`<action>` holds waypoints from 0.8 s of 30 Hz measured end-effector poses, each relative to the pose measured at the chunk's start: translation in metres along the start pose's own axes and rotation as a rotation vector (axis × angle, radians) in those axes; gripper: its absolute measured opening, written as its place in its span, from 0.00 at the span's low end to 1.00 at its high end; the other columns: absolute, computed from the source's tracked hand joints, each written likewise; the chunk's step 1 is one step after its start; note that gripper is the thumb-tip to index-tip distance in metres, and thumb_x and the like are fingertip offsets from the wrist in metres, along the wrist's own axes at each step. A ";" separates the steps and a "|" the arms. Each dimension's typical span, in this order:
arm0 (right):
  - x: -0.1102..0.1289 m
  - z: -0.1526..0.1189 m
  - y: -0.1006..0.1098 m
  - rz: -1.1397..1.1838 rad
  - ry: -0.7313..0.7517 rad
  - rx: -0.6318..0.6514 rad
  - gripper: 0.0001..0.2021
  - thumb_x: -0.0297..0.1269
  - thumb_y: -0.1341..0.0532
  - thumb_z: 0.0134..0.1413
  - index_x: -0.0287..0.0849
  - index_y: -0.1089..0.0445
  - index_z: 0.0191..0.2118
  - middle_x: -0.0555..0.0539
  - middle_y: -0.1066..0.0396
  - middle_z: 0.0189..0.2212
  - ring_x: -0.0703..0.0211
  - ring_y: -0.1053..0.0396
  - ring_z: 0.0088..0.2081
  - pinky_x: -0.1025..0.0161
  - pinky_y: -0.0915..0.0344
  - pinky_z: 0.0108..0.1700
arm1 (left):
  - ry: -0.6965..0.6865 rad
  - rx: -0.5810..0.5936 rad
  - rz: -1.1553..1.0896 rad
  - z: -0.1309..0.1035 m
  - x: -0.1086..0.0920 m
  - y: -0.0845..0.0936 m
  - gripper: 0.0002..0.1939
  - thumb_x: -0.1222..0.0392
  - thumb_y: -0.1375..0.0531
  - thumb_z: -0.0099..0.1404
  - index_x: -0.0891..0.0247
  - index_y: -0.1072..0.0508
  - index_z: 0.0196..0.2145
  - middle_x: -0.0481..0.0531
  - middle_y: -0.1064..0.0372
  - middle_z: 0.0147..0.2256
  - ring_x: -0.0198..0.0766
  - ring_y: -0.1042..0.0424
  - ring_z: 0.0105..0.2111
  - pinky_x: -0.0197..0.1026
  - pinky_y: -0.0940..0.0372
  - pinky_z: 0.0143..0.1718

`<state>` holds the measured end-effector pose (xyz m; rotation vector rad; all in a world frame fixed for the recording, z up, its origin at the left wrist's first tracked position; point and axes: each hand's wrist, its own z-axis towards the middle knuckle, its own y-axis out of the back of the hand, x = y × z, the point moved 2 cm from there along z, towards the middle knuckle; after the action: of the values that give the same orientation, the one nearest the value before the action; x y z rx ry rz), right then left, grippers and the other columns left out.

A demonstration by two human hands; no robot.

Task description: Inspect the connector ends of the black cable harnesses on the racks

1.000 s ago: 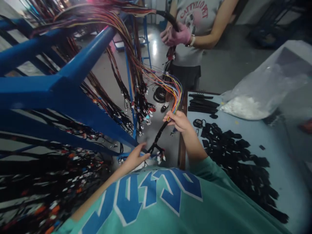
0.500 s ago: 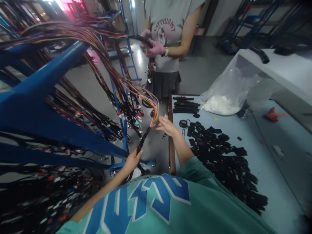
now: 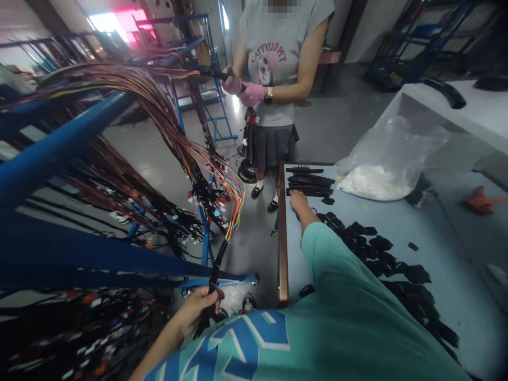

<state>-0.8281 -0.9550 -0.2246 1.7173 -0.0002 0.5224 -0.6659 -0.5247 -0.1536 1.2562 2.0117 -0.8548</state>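
Observation:
My left hand (image 3: 201, 307) is closed round the black-wrapped part of a wire harness (image 3: 216, 267), low in front of my shirt. Above the wrap, loose coloured wires (image 3: 237, 209) fan out and arch up toward the blue rack. On the table my right hand (image 3: 298, 202) reaches to the near left end of a row of black tubes (image 3: 310, 181). Its fingers are curled at the end of the closest tube; the fingertips are partly hidden.
A blue rack (image 3: 63, 140) hung with wire bundles stands at left. Across from me a person in pink gloves (image 3: 252, 94) holds another harness. Many black pieces (image 3: 413, 301) and a clear bag of white parts (image 3: 373, 180) lie on the blue table (image 3: 472, 296).
My right hand has left the coloured wires and moved right to the black tubes on the table. My left hand has come lower and closer to me with the harness.

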 end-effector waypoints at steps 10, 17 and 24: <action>0.009 -0.012 0.005 -0.264 0.111 -0.073 0.17 0.25 0.55 0.56 0.31 0.31 0.42 0.33 0.34 0.43 0.48 0.40 0.48 0.56 0.44 0.44 | -0.105 -0.032 0.150 -0.011 0.013 0.003 0.29 0.33 0.40 0.44 0.65 0.39 0.18 0.46 0.39 0.12 0.29 0.40 0.15 0.33 0.47 0.21; 0.006 -0.040 0.076 -0.083 0.021 -0.492 0.16 0.30 0.51 0.54 0.35 0.35 0.47 0.35 0.32 0.41 0.44 0.39 0.47 0.47 0.46 0.47 | -0.230 -0.041 0.202 -0.008 -0.008 -0.005 0.30 0.30 0.43 0.43 0.62 0.44 0.21 0.39 0.46 0.11 0.25 0.47 0.11 0.32 0.46 0.18; 0.035 -0.134 0.119 1.419 0.110 -0.508 0.17 0.41 0.43 0.45 0.44 0.38 0.43 0.50 0.32 0.32 0.59 0.32 0.32 0.53 0.36 0.41 | -0.331 0.165 -0.023 -0.026 -0.055 -0.018 0.25 0.45 0.32 0.42 0.66 0.37 0.26 0.42 0.40 0.16 0.27 0.39 0.16 0.34 0.41 0.24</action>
<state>-0.8760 -0.8470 -0.0863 0.9496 -1.2273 1.4751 -0.6663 -0.5390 -0.0917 1.0957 1.7226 -1.1765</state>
